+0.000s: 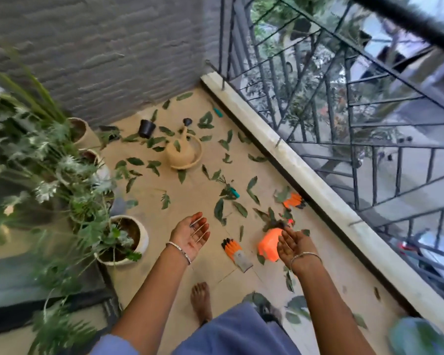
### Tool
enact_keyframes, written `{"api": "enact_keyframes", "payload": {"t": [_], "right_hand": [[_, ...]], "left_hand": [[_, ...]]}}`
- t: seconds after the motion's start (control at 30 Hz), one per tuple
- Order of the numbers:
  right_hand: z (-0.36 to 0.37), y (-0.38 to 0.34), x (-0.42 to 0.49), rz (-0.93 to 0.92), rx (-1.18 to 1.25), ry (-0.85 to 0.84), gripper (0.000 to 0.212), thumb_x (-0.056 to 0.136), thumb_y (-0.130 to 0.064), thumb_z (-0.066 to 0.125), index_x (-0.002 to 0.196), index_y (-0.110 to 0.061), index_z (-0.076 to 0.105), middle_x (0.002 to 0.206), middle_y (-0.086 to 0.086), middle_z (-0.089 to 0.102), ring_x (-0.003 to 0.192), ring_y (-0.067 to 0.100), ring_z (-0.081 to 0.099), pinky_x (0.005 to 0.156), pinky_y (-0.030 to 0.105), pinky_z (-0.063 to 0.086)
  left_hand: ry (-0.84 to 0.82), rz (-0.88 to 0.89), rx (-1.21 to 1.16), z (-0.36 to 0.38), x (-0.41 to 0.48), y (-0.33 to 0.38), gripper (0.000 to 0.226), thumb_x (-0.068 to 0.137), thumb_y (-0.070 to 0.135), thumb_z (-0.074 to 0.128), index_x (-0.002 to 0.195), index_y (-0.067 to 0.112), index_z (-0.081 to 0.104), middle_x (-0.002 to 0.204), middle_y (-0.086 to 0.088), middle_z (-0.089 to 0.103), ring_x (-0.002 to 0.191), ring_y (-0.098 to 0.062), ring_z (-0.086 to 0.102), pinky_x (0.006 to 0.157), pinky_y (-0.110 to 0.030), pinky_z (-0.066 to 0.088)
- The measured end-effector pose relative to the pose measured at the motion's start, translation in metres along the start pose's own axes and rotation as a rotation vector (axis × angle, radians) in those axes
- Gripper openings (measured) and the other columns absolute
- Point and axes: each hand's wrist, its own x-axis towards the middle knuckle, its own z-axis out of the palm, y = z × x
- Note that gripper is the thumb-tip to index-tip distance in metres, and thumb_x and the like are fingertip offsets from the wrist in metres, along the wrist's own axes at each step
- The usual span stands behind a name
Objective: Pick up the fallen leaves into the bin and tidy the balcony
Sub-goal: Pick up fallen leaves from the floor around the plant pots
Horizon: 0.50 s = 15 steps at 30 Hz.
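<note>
Left hand (191, 235): we hold it palm up, fingers spread, nothing in it.
Right hand (294, 243): also palm up and empty, above the orange pot (268, 245).
Leaves (180, 160): we see them scattered over the floor (144, 211), around the fallen watering can (183, 151).
Glove (236, 252): it lies flat on the floor between our hands.
Bin: we cannot tell where it is.

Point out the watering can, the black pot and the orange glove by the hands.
watering can (181, 152): head view, on its beige body.
black pot (147, 128): head view, on its side wall.
orange glove (231, 248): head view, on its orange palm.
</note>
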Motion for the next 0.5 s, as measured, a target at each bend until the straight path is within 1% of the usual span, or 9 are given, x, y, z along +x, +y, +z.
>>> {"api": "enact_keyframes", "payload": {"t": [0.07, 0.13, 0.17, 0.27, 0.33, 0.4, 0.43, 0.47, 0.5], "right_hand": [[-0.003, 0.008, 0.001, 0.001, 0.042, 0.032, 0.017, 0.097, -0.013, 0.049, 0.089, -0.01, 0.064, 0.066, 0.002, 0.07, 0.071, 0.017, 0.056, 0.064, 0.029, 0.045], [-0.006, 0.012, 0.003, 0.01, 0.077, 0.049, 0.016, 0.097, -0.013, 0.05, 0.089, -0.009, 0.064, 0.083, 0.003, 0.066, 0.074, 0.017, 0.057, 0.064, 0.029, 0.046], [-0.006, 0.013, 0.006, 0.016, 0.094, 0.059, 0.016, 0.097, -0.013, 0.05, 0.09, -0.009, 0.064, 0.087, 0.002, 0.063, 0.075, 0.017, 0.057, 0.064, 0.029, 0.046], [-0.008, 0.017, 0.016, 0.025, 0.157, 0.081, 0.016, 0.097, -0.013, 0.048, 0.096, -0.01, 0.063, 0.09, 0.003, 0.062, 0.077, 0.018, 0.058, 0.062, 0.028, 0.05], [-0.012, 0.017, 0.027, 0.031, 0.198, 0.096, 0.016, 0.098, -0.014, 0.048, 0.1, -0.011, 0.063, 0.092, 0.002, 0.063, 0.08, 0.018, 0.059, 0.056, 0.025, 0.054], [-0.017, 0.019, 0.041, 0.043, 0.243, 0.111, 0.016, 0.096, -0.013, 0.05, 0.105, -0.01, 0.063, 0.092, 0.003, 0.063, 0.079, 0.018, 0.059, 0.059, 0.027, 0.053], [-0.019, 0.02, 0.048, 0.05, 0.262, 0.122, 0.015, 0.096, -0.012, 0.05, 0.104, -0.01, 0.063, 0.092, 0.003, 0.063, 0.077, 0.018, 0.058, 0.062, 0.026, 0.05], [-0.021, 0.022, 0.057, 0.062, 0.29, 0.139, 0.014, 0.096, -0.012, 0.051, 0.101, -0.009, 0.063, 0.09, 0.003, 0.062, 0.076, 0.018, 0.057, 0.061, 0.026, 0.05], [-0.024, 0.023, 0.067, 0.076, 0.31, 0.153, 0.011, 0.095, -0.012, 0.052, 0.097, -0.009, 0.063, 0.088, 0.002, 0.062, 0.074, 0.017, 0.057, 0.056, 0.025, 0.051]], "left_hand": [[-0.013, -0.013, 0.027, 0.002, 0.007, 0.009, 0.015, 0.097, 0.019, 0.053, 0.09, 0.015, 0.066, 0.085, -0.003, 0.062, 0.075, -0.016, 0.059, 0.067, -0.031, 0.049], [-0.026, -0.025, 0.05, 0.007, 0.011, 0.013, 0.013, 0.096, 0.018, 0.054, 0.09, 0.015, 0.066, 0.085, -0.003, 0.062, 0.076, -0.017, 0.059, 0.069, -0.031, 0.05], [-0.022, -0.035, 0.062, 0.009, 0.015, 0.013, 0.013, 0.096, 0.018, 0.054, 0.091, 0.014, 0.065, 0.085, -0.003, 0.062, 0.077, -0.017, 0.059, 0.07, -0.031, 0.05], [-0.011, -0.087, 0.121, 0.016, 0.033, 0.009, 0.015, 0.097, 0.019, 0.052, 0.09, 0.015, 0.065, 0.084, -0.002, 0.062, 0.076, -0.016, 0.059, 0.07, -0.03, 0.049], [-0.012, -0.128, 0.161, 0.024, 0.049, 0.003, 0.016, 0.097, 0.02, 0.052, 0.09, 0.016, 0.065, 0.084, -0.001, 0.063, 0.075, -0.015, 0.059, 0.069, -0.03, 0.049], [-0.011, -0.161, 0.207, 0.034, 0.066, -0.003, 0.015, 0.097, 0.02, 0.052, 0.091, 0.016, 0.065, 0.084, 0.0, 0.063, 0.075, -0.015, 0.059, 0.069, -0.03, 0.049], [-0.01, -0.168, 0.226, 0.039, 0.072, -0.004, 0.015, 0.097, 0.021, 0.052, 0.092, 0.017, 0.065, 0.084, 0.0, 0.063, 0.076, -0.014, 0.059, 0.069, -0.03, 0.049], [-0.005, -0.175, 0.249, 0.047, 0.079, -0.006, 0.016, 0.098, 0.02, 0.051, 0.092, 0.016, 0.065, 0.084, 0.0, 0.063, 0.076, -0.014, 0.059, 0.069, -0.03, 0.049], [-0.002, -0.182, 0.274, 0.053, 0.085, -0.008, 0.016, 0.098, 0.02, 0.05, 0.093, 0.016, 0.065, 0.084, 0.0, 0.063, 0.076, -0.014, 0.059, 0.069, -0.03, 0.049]]}}
